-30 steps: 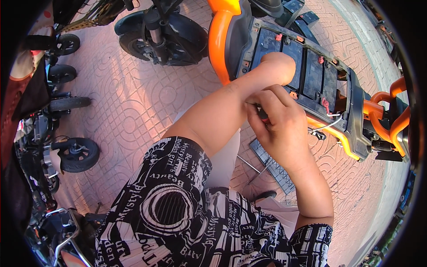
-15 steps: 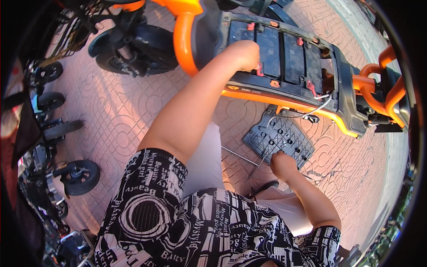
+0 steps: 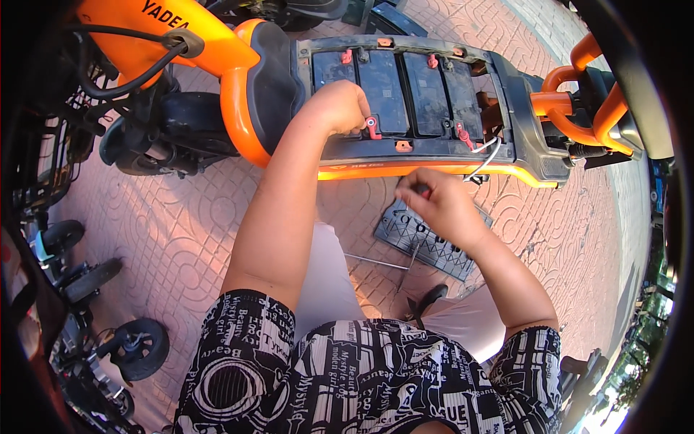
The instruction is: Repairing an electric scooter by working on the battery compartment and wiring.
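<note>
In front of me is an orange electric scooter (image 3: 233, 108) whose floor compartment is uncovered, showing black batteries (image 3: 423, 87) side by side. My left hand (image 3: 341, 108) reaches over the near left battery. Its fingers are curled closed beside a red terminal cover (image 3: 373, 127), and the fingertips are partly hidden. My right hand (image 3: 444, 206) is raised over the ground near the scooter's side, fingers pinched around a small item of which only a red bit shows. A second red terminal cover (image 3: 463, 134) with pale wires (image 3: 486, 160) sits at the near right corner.
A dark ribbed plastic panel (image 3: 396, 230) lies on the red paving below my right hand. Thin metal rods (image 3: 376, 261) lie beside it, near my shoe (image 3: 432, 296). Other parked two-wheelers, one with a black wheel (image 3: 141, 349), line the left side.
My right hand has risen from the plastic panel toward the scooter's side, now with something red in its fingers. The left hand stays at the near left terminal. The view has shifted.
</note>
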Demonstrator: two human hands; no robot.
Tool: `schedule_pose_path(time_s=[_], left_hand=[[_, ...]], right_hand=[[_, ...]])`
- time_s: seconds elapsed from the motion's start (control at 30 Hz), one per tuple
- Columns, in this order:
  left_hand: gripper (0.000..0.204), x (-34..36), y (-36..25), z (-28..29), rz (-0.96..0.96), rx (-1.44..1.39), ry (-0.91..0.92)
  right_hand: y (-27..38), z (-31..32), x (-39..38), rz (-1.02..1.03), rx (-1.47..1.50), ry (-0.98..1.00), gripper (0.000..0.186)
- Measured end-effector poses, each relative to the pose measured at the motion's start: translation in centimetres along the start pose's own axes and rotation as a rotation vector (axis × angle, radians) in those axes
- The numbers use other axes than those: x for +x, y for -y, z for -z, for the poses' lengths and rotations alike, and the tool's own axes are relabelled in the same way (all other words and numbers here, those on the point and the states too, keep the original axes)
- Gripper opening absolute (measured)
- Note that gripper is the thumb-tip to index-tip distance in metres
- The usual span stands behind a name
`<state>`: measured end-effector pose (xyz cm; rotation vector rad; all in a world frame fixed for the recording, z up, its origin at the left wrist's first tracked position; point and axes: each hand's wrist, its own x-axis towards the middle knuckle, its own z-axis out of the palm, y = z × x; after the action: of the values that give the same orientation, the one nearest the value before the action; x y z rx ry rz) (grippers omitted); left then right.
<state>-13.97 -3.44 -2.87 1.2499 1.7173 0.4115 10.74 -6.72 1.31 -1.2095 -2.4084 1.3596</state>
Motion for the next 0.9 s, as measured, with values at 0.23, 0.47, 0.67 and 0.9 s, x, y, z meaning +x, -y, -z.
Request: schedule_pose_path(time_s=[0.23, 0.47, 0.67, 0.9], left_hand=[[0.018, 0.6, 0.6, 0.1, -0.001, -0.143, 0.029], [0.016, 0.3, 0.4, 0.6, -0.032, -0.123, 0.064], [0.017, -0.1, 0.1, 0.9, -0.055, -0.017, 0.057], [0.019, 0.0, 0.3, 0.9, -0.078, 0.018, 0.07]], right_hand=[[0.1, 0.6, 6.4, 0.055, 0.2, -0.212, 0.018], [1.3, -0.7, 8.5, 0.092, -0.029, -0.262, 0.013], [1.2, -1.2, 9.4, 0.07, -0.192, -0.246, 0.012], [0.4, -1.5, 10.1, 0.044, -0.199, -0.252, 0.012]])
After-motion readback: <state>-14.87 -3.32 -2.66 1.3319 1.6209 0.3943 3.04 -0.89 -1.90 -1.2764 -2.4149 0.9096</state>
